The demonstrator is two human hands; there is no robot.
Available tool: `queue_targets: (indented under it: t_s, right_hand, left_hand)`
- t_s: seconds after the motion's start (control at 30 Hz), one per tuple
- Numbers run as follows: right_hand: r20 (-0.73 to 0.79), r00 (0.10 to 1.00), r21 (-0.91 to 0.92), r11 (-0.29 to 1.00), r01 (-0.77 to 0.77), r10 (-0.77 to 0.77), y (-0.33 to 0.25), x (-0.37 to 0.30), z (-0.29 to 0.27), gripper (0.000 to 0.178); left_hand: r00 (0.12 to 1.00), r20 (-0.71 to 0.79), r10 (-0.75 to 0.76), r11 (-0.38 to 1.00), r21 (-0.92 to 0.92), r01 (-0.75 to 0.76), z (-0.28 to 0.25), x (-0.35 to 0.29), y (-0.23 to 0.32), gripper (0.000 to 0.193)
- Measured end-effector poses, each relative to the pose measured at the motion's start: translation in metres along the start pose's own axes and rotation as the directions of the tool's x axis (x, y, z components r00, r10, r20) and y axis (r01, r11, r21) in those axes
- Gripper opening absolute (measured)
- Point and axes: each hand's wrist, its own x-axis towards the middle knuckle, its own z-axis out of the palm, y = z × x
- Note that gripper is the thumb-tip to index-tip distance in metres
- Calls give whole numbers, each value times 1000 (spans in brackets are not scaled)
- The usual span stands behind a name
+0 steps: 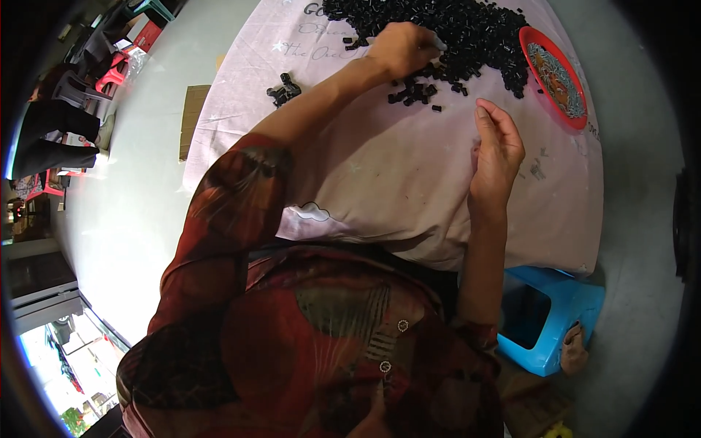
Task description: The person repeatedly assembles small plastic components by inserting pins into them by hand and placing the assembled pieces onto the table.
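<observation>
A large heap of small black plastic pieces (475,36) covers the far part of the cloth-covered table. My left hand (401,51) reaches to the near edge of this heap, its fingers bent together. A pale spot shows at its fingertips, too small to name. A looser group of black pieces (412,93) lies just below that hand. Further right, my right hand (498,150) is raised over the cloth, thumb and forefinger pressed together; whatever they may pinch cannot be made out. Beyond it stands a red dish (524,55) of thin silvery metal pieces (548,62).
A few silvery pieces (538,170) lie on the pink tablecloth (380,175) beside my right wrist. A small black cluster (283,90) sits apart at the left. Below the table's right edge is a blue plastic stool (544,358). Another person's legs (62,139) show at far left.
</observation>
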Motion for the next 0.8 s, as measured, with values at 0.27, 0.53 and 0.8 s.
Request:
queue_targets:
  t_s: [0.27,0.53,0.8]
  right_hand:
    - [32,999,14,999,-45,45,-6,-3,1,17]
    - [41,999,3,1000,-15,15,-2,-2,0,17]
    - [99,991,85,993,78,-86,0,-6,12,17]
  left_hand:
    - [972,234,1,967,246,-60,21,29,1,25]
    - [983,167,80,990,104,-98,4,3,7,23]
    - [775,605,-181,221,-743,632,-32,-47,31,9]
